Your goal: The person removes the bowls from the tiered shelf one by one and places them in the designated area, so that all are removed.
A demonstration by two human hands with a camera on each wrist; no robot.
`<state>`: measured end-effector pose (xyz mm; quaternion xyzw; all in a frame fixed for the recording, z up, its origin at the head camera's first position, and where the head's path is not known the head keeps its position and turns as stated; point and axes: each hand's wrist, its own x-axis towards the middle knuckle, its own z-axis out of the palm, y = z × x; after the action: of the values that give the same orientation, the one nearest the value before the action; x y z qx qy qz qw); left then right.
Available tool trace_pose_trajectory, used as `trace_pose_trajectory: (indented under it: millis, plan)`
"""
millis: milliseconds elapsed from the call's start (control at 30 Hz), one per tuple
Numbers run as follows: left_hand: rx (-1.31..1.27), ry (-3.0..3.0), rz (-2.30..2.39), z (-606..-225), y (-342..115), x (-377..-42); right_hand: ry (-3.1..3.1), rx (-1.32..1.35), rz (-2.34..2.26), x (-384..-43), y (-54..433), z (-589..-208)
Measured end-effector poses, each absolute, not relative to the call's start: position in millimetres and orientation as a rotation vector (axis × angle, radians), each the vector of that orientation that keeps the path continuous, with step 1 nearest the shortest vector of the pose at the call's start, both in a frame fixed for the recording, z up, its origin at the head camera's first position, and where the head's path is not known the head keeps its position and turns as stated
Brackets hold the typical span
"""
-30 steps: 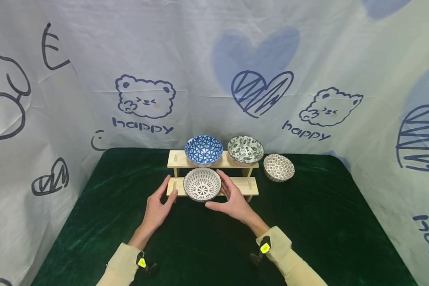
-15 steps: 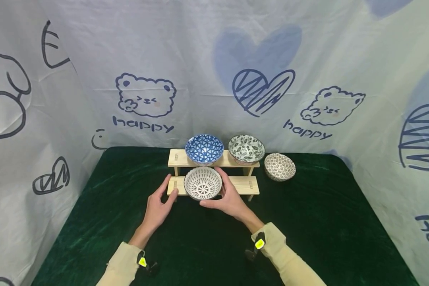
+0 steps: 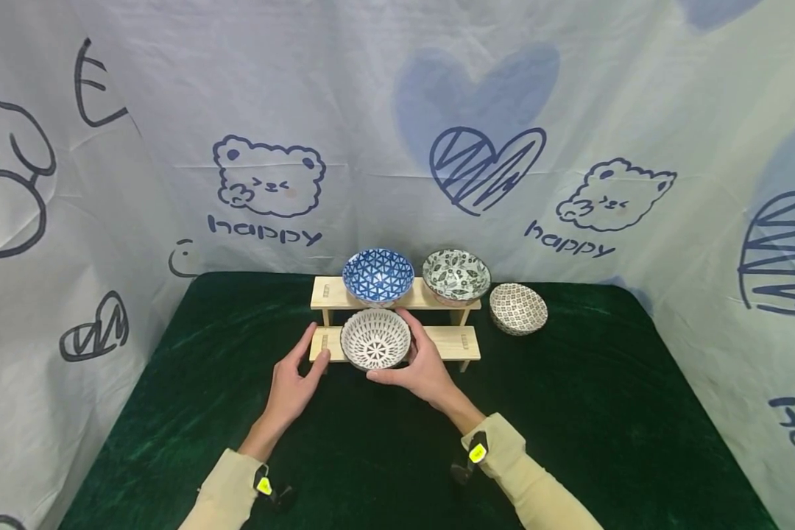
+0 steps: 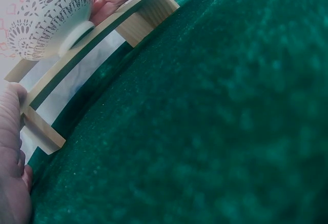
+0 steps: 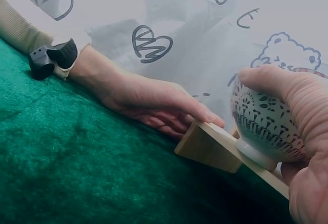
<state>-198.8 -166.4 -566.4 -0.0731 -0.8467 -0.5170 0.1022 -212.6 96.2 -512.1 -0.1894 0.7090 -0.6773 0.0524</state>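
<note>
A white bowl with a dark petal-like pattern stands on the lower step of a two-step wooden stand. My right hand holds this bowl from the right, thumb along its front and index finger at its back right; in the right wrist view the thumb lies near the rim. The bowl's foot is on the board. My left hand grips the left end of the lower step, thumb at the front edge and fingers at the end. Part of the right fingers is hidden behind the bowl.
On the upper step sit a blue patterned bowl and a green leaf-patterned bowl. A small brown-patterned bowl stands right of the stand on the dark green cloth. A printed white curtain hangs behind.
My right hand has moved slightly left, its thumb reaching further around the bowl's front. The left hand stays on the stand's end, and the bowl sits in nearly the same place.
</note>
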Motion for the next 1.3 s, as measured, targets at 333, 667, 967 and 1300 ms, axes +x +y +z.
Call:
trace_pose_trajectory:
  millis: [333,667,967,1300]
  plan:
    - [-0.221,-2.493,-1.524,-567.4,-166.7,-199.3,2.194,-0.498,-2.073,-210.5,94.9,-513.9]
    - [-0.216,-2.499,-1.528,-565.8,-166.1,-198.8,2.207,-0.480,-2.115,-205.9,96.4,-513.2]
    - [-0.211,-2.492,-1.532,-565.2,-166.7,-199.1,2.180,-0.496,-2.198,-204.1,105.8,-512.5]
    - [-0.208,-2.488,-1.527,-566.3,-166.6,-199.9,2.214,-0.553,-2.217,-194.0,126.7,-508.4]
